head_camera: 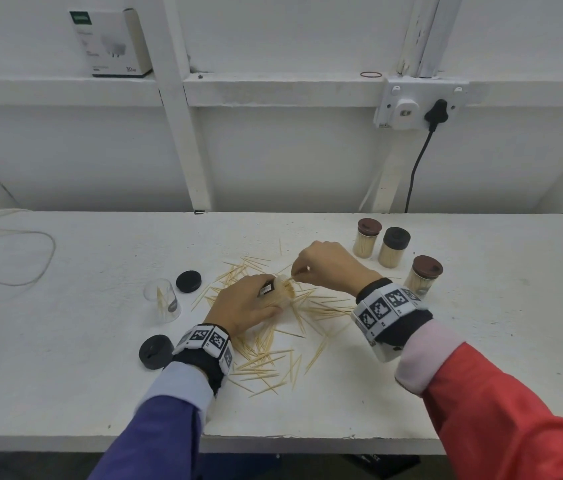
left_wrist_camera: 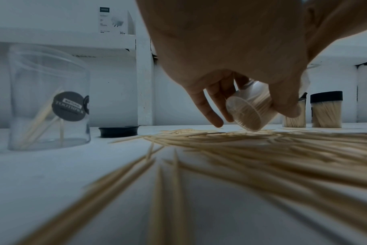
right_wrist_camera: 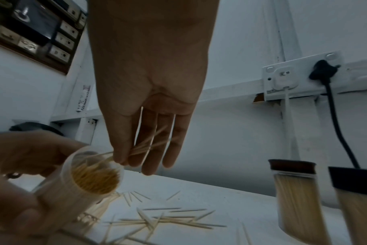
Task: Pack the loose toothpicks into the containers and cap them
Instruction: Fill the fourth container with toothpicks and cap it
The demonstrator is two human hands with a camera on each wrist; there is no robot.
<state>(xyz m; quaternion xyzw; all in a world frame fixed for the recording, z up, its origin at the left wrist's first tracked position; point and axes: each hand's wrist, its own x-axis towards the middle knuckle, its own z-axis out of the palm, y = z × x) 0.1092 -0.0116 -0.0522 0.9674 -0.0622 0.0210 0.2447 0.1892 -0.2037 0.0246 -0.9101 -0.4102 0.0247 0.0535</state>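
Mid-filling: left hand [head_camera: 243,308] gripped tilted clear container [right_wrist_camera: 90,175]; right hand [head_camera: 328,266] pinched several toothpicks [right_wrist_camera: 149,144] at its mouth. Next: careful feeding in, tips aligned.

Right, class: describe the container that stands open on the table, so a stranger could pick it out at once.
Start at the toothpick pile on the white table, then look to the pile's left. Beside a black lid stands a clear container, upright. Unlike the three capped, full ones at the right, it has no cap and holds only a few toothpicks.
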